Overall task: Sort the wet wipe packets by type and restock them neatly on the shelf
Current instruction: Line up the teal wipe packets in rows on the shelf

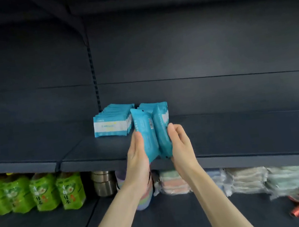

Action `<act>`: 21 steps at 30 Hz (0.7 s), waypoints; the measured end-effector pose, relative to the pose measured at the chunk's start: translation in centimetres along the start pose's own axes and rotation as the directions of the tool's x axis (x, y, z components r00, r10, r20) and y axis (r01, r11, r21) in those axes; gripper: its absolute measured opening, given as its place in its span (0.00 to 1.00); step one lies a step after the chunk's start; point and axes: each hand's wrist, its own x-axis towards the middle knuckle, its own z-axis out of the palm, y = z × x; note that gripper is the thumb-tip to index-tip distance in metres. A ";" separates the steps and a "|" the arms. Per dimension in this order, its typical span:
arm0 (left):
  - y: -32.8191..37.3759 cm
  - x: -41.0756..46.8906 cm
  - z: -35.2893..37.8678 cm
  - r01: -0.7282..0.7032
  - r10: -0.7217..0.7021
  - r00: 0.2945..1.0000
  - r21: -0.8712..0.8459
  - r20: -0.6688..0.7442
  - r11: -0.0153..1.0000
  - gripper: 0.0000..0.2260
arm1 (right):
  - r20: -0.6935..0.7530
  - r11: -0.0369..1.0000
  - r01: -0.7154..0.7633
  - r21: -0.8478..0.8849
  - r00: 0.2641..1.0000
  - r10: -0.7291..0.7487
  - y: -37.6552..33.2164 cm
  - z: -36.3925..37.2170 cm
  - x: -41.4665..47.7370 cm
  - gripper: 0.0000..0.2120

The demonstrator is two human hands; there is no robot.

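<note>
Two teal wet wipe packets are held upright between my hands just above the dark shelf [225, 141]. My left hand [137, 153] grips the left packet [145, 133], whose back with a barcode faces me. My right hand [179, 143] grips the right packet [161, 131] from its outer side. The two packets touch each other along their length. Behind them, a row of several teal packets with white bands [110, 125] stands on the shelf by the upright post. A second short row [147, 106] shows just behind the held packets, mostly hidden.
The shelf stretches right of the packets to the frame edge. On the lower shelf stand green tea bottle packs [41, 194], metal cups [102, 183], stacked pastel bowls [147, 196] and wrapped cloth bundles [250, 178]. A slotted upright post [94, 78] divides the back panel.
</note>
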 end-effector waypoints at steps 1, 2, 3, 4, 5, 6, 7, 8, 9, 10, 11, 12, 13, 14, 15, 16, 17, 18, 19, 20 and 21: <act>0.3 1.2 -0.8 0.015 -0.014 0.999 -0.011 0.039 1.000 0.18 | 0.001 1.000 0.026 0.001 1.000 -0.026 0.2 1.0 0.8 0.11; 0.5 2.3 -1.6 0.030 -0.029 0.997 -0.018 0.075 0.999 0.19 | 0.010 0.999 0.044 0.011 0.999 -0.044 0.5 1.9 1.6 0.09; 0.6 3.6 -2.4 0.047 -0.043 0.993 -0.034 0.110 0.998 0.20 | 0.013 0.999 0.045 0.021 0.999 -0.046 0.8 2.7 2.4 0.08; 0.8 4.7 -3.2 0.071 -0.062 0.988 -0.058 0.140 0.996 0.20 | 0.011 0.999 0.034 0.030 0.999 -0.034 1.0 3.4 3.1 0.07; 0.8 5.9 -3.9 0.097 -0.082 0.982 -0.080 0.170 0.992 0.20 | -0.002 0.999 0.020 0.040 1.000 -0.020 1.4 4.1 3.8 0.07; 0.9 7.0 -4.6 0.121 -0.100 0.975 -0.095 0.200 0.988 0.20 | -0.025 0.999 0.009 0.047 1.000 -0.008 1.7 4.6 4.6 0.08; 0.9 7.8 -5.2 0.147 -0.121 0.967 -0.101 0.224 0.984 0.21 | -0.045 0.999 0.000 0.050 0.999 0.002 2.1 5.1 5.2 0.11; 0.8 8.7 -5.8 0.170 -0.140 0.960 -0.106 0.243 0.980 0.21 | -0.062 0.998 -0.012 0.054 0.998 0.015 2.4 5.6 5.9 0.16; 0.7 9.5 -6.2 0.190 -0.156 0.953 -0.114 0.260 0.975 0.20 | -0.069 0.998 -0.024 0.066 0.997 0.029 2.7 6.0 6.5 0.19; 0.6 10.1 -6.7 0.213 -0.174 0.947 -0.125 0.270 0.969 0.19 | -0.066 0.995 -0.040 0.088 0.997 0.046 2.9 6.3 6.9 0.22; 0.5 10.7 -7.1 0.237 -0.194 0.941 -0.134 0.276 0.962 0.20 | -0.057 0.993 -0.057 0.106 0.996 0.064 3.1 6.5 7.4 0.25; 0.3 11.3 -7.6 0.258 -0.215 0.938 -0.134 0.270 0.957 0.21 | -0.040 0.991 -0.072 0.114 0.996 0.077 3.3 6.6 7.8 0.27; 0.2 11.8 -8.0 0.273 -0.233 0.936 -0.127 0.264 0.954 0.22 | -0.023 0.991 -0.076 0.108 0.997 0.079 3.4 6.6 8.2 0.26; 0.0 12.3 -8.5 0.283 -0.246 0.935 -0.118 0.256 0.952 0.23 | -0.014 0.994 -0.069 0.086 0.997 0.070 3.5 6.5 8.4 0.22; -0.2 12.7 -8.9 0.290 -0.256 0.934 -0.108 0.250 0.951 0.23 | -0.023 0.996 -0.064 0.061 0.998 0.066 3.6 6.4 8.7 0.19; -0.4 13.1 -9.2 0.301 -0.272 0.932 -0.091 0.239 0.949 0.24 | -0.039 0.997 -0.068 0.036 0.997 0.069 3.6 6.3 8.9 0.17; -0.5 13.5 -9.5 0.310 -0.290 0.931 -0.063 0.220 0.949 0.25 | -0.058 0.997 -0.078 0.015 0.995 0.079 3.7 6.2 9.1 0.16; -0.7 14.0 -9.7 0.315 -0.306 0.933 -0.020 0.192 0.949 0.28 | -0.072 0.996 -0.088 0.001 0.994 0.087 3.7 6.1 9.4 0.16; -1.0 14.4 -9.8 0.308 -0.309 0.938 0.034 0.157 0.951 0.30 | -0.092 0.996 -0.092 -0.006 0.992 0.091 3.8 5.9 9.7 0.17; -1.2 14.7 -9.9 0.291 -0.302 0.946 0.095 0.121 0.952 0.32 | -0.115 0.996 -0.092 -0.011 0.989 0.090 3.7 5.6 9.9 0.18; -1.5 15.0 -10.1 0.270 -0.285 0.955 0.154 0.084 0.950 0.32 | -0.131 0.996 -0.092 -0.017 0.987 0.089 3.7 5.3 10.1 0.19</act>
